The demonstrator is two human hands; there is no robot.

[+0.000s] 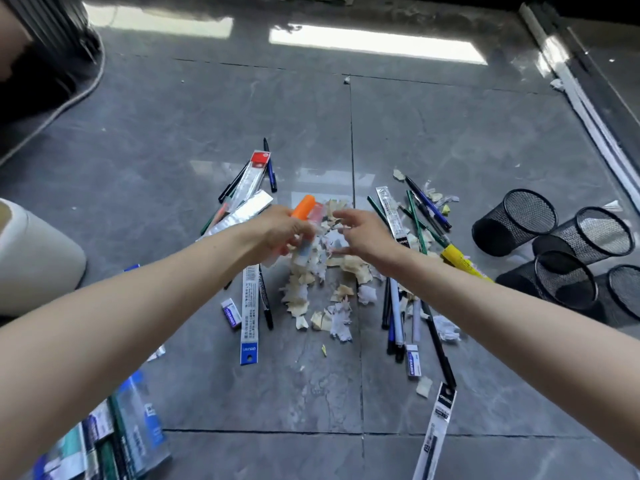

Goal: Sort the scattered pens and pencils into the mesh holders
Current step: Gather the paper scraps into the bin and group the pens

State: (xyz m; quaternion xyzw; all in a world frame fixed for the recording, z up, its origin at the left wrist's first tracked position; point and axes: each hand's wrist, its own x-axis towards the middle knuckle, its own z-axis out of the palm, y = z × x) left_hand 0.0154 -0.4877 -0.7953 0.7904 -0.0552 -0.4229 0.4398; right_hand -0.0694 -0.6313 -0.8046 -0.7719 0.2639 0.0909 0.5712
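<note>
My left hand (284, 232) grips an orange marker (303, 206) together with a blurred clear item, held above a heap of torn paper scraps (322, 289). My right hand (363, 235) hovers just right of it, fingers spread and holding nothing. Pens and pencils lie scattered on the grey tiled floor: a cluster at the back left (270, 168), a cluster at the right (422, 209), and several near my right forearm (394, 317). Several black mesh holders (512, 223) lie tipped on their sides at the far right.
Packaged rulers and refills (250, 313) lie on the floor, with white erasers (231, 312) and a yellow package (457, 258). More packets (114, 441) are stacked at the bottom left. A white rounded object (38, 258) stands at the left edge. A window track (588, 109) runs along the right.
</note>
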